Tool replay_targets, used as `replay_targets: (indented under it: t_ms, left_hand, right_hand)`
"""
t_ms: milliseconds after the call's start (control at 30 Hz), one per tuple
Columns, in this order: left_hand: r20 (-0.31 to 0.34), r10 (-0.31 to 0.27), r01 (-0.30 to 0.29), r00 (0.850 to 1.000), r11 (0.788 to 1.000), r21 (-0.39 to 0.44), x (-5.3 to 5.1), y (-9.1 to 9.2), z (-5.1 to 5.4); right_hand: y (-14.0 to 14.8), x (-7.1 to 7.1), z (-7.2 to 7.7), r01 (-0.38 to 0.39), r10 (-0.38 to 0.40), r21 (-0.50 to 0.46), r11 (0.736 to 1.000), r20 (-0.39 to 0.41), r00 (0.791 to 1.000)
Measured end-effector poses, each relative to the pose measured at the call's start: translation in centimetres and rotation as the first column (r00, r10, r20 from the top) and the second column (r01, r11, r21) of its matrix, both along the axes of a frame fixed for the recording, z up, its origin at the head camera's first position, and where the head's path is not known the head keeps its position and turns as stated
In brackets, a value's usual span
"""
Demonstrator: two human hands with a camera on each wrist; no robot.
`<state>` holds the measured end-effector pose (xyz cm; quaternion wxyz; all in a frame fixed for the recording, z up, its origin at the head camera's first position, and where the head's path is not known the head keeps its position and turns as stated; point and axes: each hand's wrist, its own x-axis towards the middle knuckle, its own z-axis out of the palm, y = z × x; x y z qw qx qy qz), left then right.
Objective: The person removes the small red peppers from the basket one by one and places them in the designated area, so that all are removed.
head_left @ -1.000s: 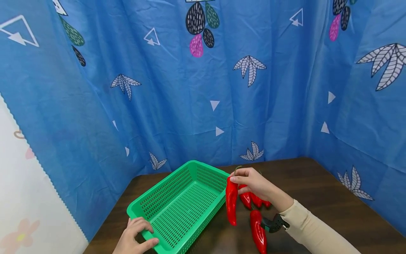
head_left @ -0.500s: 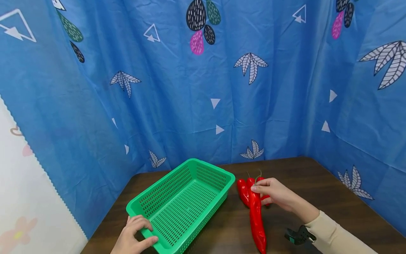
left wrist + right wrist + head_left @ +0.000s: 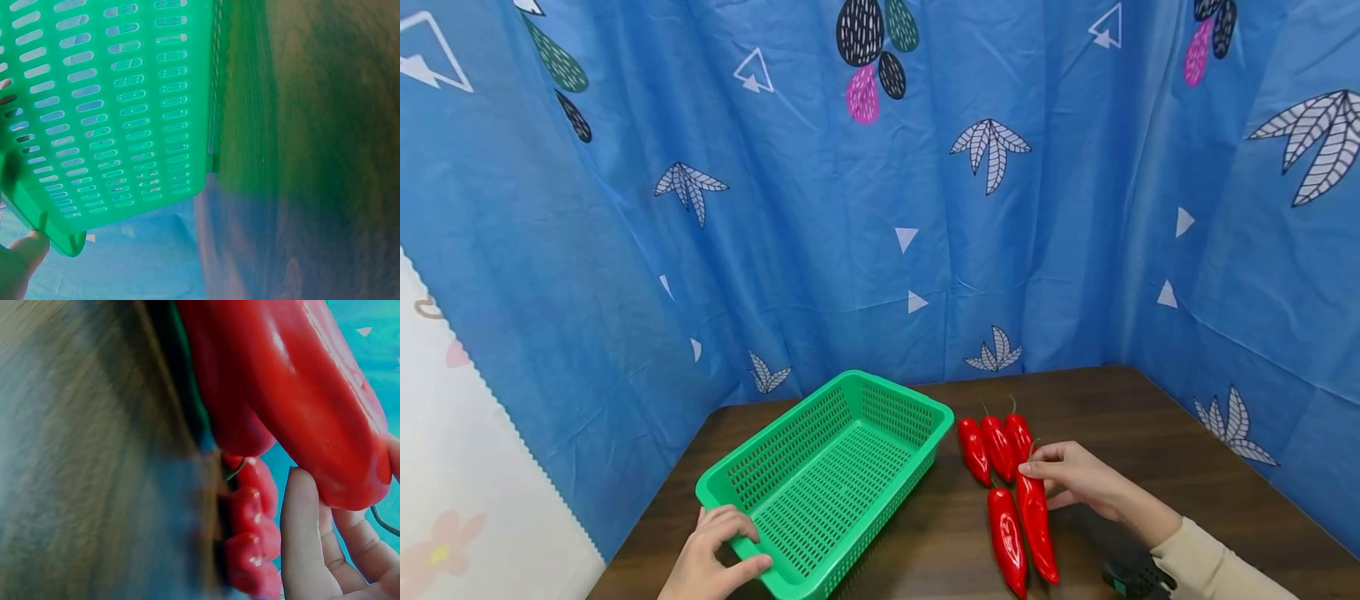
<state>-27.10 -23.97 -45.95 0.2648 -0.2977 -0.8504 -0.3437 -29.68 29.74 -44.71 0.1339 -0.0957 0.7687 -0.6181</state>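
My right hand (image 3: 1078, 479) pinches a long red pepper (image 3: 1037, 529) near its stem end, thumb and fingers on opposite sides. The held pepper lies close to the right of another red pepper (image 3: 1007, 542), its tip toward me. In the right wrist view the held pepper (image 3: 312, 412) fills the upper part, with its green stem beyond the fingers. Behind it, three more red peppers (image 3: 997, 448) form a row on the table. My left hand (image 3: 715, 554) grips the near rim of a green plastic basket (image 3: 887, 518), thumb over the inside edge.
The dark wooden table (image 3: 1105, 417) runs back to a blue patterned curtain (image 3: 820, 250). A white cloth (image 3: 467, 467) hangs at the left. The basket stands left of the peppers, its slotted floor bare. A black wrist strap (image 3: 1135, 575) sits by the right sleeve.
My right hand has carried the pepper from beside the basket rightward, past the front pepper, and lowered it to that pepper's right. The left hand keeps its grip on the basket.
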Motion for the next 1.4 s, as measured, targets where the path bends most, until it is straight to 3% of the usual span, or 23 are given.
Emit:
replay_targets:
  t_ms: [133, 333, 667, 1133, 1400]
  left_hand:
    - [-0.012, 0.0, 0.0, 1.0, 1.0, -0.002, 0.1, 0.0, 0.1]
    - [0.024, 0.011, -0.012, 1.0, 1.0, 0.013, 0.2, 0.0, 0.1]
    - [0.014, 0.009, -0.009, 1.0, 1.0, 0.002, 0.0, 0.1, 0.1]
    - [-0.026, 0.004, -0.005, 1.0, 1.0, -0.008, 0.0, 0.1, 0.0]
    - [-0.026, -0.01, 0.01, 1.0, 1.0, 0.005, 0.1, 0.3, 0.2]
  right_hand:
    - [0.0, -0.2, -0.6, 0.015, -0.015, 0.038, 0.999, 0.011, 1.0]
    - [0.0, -0.4, -1.5, 0.017, -0.019, 0.08, 0.997, 0.029, 0.999]
    - [-0.3, -0.4, -2.4, 0.087, -0.094, 0.143, 0.986, 0.039, 0.995]
    - [-0.7, -0.2, -2.9, 0.061, -0.069, 0.19, 0.98, 0.034, 0.997]
    - [-1.0, -0.1, -2.7, 0.095, -0.103, 0.227, 0.969, 0.02, 0.995]
